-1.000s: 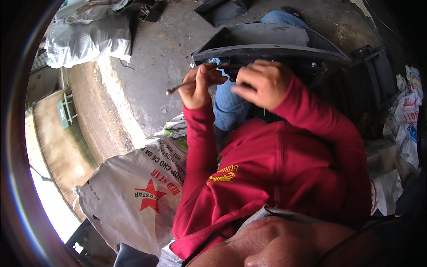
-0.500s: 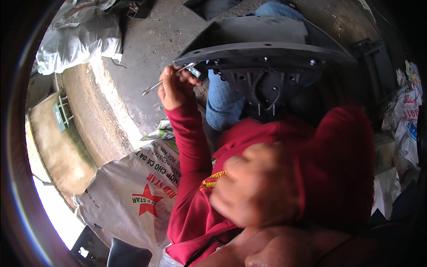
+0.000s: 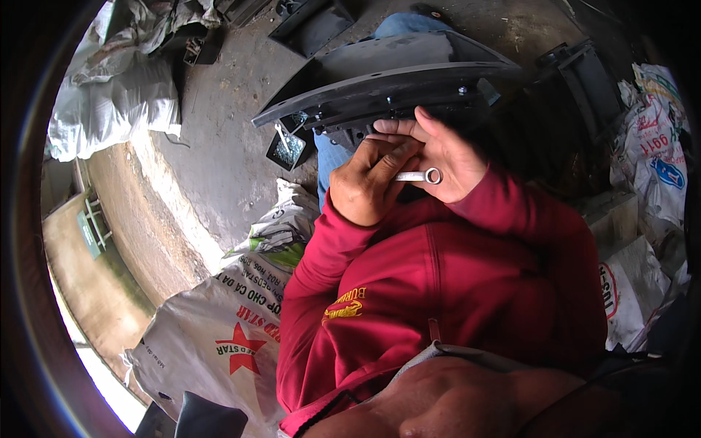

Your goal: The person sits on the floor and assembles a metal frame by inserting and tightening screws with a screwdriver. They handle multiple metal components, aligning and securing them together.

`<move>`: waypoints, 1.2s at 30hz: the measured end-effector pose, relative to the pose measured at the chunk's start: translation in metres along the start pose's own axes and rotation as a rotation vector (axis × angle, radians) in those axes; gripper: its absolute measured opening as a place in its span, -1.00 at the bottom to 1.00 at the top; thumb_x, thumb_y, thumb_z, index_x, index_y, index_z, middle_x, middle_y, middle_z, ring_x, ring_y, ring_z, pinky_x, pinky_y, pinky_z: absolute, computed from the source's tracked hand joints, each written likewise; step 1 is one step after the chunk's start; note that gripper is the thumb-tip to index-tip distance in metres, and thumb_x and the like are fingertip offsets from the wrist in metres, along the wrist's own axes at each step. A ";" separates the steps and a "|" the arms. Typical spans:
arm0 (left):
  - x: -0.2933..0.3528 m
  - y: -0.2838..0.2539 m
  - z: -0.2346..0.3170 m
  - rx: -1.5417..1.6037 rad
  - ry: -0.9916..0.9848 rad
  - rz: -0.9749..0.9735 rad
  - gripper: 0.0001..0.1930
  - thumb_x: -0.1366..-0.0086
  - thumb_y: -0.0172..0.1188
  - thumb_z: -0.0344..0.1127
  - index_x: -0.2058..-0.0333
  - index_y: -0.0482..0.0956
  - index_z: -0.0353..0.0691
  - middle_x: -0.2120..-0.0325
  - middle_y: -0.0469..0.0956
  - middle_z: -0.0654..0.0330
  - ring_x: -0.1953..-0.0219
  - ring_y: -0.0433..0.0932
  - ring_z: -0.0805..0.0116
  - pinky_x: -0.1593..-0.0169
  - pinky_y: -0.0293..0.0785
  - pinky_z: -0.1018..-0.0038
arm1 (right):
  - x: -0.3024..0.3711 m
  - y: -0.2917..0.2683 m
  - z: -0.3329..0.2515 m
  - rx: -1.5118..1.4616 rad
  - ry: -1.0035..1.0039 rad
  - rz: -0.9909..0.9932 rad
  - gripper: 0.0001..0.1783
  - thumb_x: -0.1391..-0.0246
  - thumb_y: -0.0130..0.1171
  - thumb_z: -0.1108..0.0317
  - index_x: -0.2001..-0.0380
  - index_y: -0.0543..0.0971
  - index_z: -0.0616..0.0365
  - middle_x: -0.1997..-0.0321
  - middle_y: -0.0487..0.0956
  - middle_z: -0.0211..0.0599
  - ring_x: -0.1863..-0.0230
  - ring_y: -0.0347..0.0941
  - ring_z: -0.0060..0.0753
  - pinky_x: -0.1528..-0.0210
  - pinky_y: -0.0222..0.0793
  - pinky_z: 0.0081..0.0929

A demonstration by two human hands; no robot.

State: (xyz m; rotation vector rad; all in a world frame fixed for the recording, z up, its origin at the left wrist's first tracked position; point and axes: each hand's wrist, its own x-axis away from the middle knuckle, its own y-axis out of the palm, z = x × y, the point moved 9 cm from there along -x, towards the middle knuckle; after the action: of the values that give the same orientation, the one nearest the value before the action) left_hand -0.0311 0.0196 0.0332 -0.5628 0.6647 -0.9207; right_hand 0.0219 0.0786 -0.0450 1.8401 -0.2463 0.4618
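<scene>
My left hand is closed round a silver wrench, whose ring end sticks out over the right palm. My right hand is open beside it, palm turned up and fingers stretched toward the left hand. Just beyond both hands, a large black curved part lies across my legs, with several shiny bolts along its near edge. The hands hide part of its underside. Left of it stands a small black tray of small silver hardware, with a second silver tool, seemingly a wrench, leaning in it.
A white printed sack lies at my left. More white sacks stand at the right, near a black frame-like part. Another black part rests on the far floor, and plastic-wrapped goods are at the far left.
My left hand has moved right and nearer with the wrench. My right hand has come from in front of my chest to meet it. The black part appears farther left in view.
</scene>
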 end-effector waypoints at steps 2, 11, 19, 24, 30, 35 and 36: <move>0.001 0.003 0.001 0.015 0.015 -0.011 -0.58 0.06 0.36 -0.51 0.13 0.66 -0.14 0.30 0.59 0.19 0.32 0.66 0.24 0.31 0.61 0.42 | 0.003 -0.001 0.000 -0.019 -0.010 0.033 -0.34 -0.21 0.06 -0.22 -0.06 0.44 0.18 0.04 0.54 -0.25 0.08 0.51 -0.39 0.23 0.45 -0.59; -0.014 -0.029 -0.037 0.191 -0.201 0.246 -0.71 0.05 0.34 -0.58 0.28 0.65 -0.20 0.41 0.63 0.12 0.39 0.65 0.15 0.32 0.55 0.35 | 0.042 0.025 -0.062 0.664 -0.656 0.061 -0.57 -0.29 0.12 0.21 -0.13 0.45 0.20 -0.12 0.53 -0.23 -0.18 0.42 -0.33 -0.15 0.35 -0.41; -0.048 -0.022 -0.027 -0.414 -0.131 0.178 -0.66 -0.02 0.43 -0.24 0.17 0.68 -0.11 0.33 0.67 0.06 0.33 0.68 0.09 0.30 0.58 0.31 | 0.047 0.033 -0.087 2.063 -1.312 0.476 -0.54 0.21 0.42 0.16 0.12 0.64 -0.22 0.13 0.57 -0.68 0.04 0.39 -0.47 -0.09 0.12 -0.20; -0.055 -0.016 -0.030 -0.476 -0.174 0.097 -0.66 -0.05 0.41 -0.27 0.16 0.69 -0.15 0.39 0.67 0.04 0.37 0.69 0.12 0.31 0.59 0.34 | 0.042 0.036 -0.087 2.019 -1.331 0.523 -0.58 0.23 0.43 0.17 0.17 0.67 -0.18 0.11 0.59 -0.66 -0.01 0.40 -0.45 -0.10 0.10 -0.22; -0.056 -0.010 -0.026 -0.433 -0.094 0.075 -0.68 -0.07 0.37 -0.34 0.15 0.69 -0.21 0.37 0.68 0.04 0.36 0.69 0.12 0.30 0.59 0.34 | 0.035 0.032 -0.084 1.995 -1.282 0.530 -0.65 0.20 0.39 0.13 0.23 0.66 -0.23 0.16 0.55 -0.75 -0.03 0.35 -0.48 -0.02 0.06 -0.15; -0.056 -0.008 -0.021 -0.454 -0.088 0.025 -0.71 -0.12 0.32 -0.37 0.14 0.68 -0.22 0.30 0.67 0.02 0.28 0.70 0.12 0.24 0.60 0.34 | 0.033 0.032 -0.084 1.991 -1.281 0.557 -0.68 0.22 0.40 0.12 0.28 0.67 -0.24 0.18 0.54 -0.76 0.00 0.35 -0.49 0.01 0.05 -0.14; -0.056 -0.009 -0.022 -0.425 -0.092 0.030 -0.72 -0.13 0.32 -0.38 0.15 0.68 -0.23 0.28 0.67 0.01 0.27 0.69 0.12 0.22 0.59 0.33 | 0.032 0.031 -0.083 1.992 -1.269 0.559 -0.68 0.22 0.41 0.12 0.28 0.67 -0.24 0.19 0.54 -0.76 0.01 0.35 -0.50 0.01 0.05 -0.14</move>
State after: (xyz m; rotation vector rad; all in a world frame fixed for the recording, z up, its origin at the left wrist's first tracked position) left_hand -0.0761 0.0594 0.0403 -0.9638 0.7888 -0.7217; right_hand 0.0226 0.1499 0.0167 3.8159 -1.6251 -0.5338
